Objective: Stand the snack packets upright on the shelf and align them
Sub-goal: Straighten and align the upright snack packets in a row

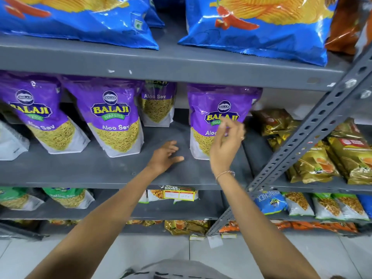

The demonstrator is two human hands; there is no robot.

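Note:
Purple Aloo Sev packets stand upright on the grey middle shelf (100, 170): one at the far left (38, 115), one left of centre (114, 117), one set further back (157, 105), and one on the right (219, 105). My left hand (165, 156) lies flat on the bare shelf between the centre and right packets, fingers spread, holding nothing. My right hand (227, 141) hovers in front of the right packet, fingers loosely curled and blurred; I cannot tell if they touch it.
Large blue chip bags (261, 27) fill the shelf above. Gold packets (322, 158) sit right of the slanted grey upright (314, 125). A white packet back (10, 141) stands at the far left. Lower shelves hold green, white and orange packets; a price tag (179, 193) hangs on the shelf lip.

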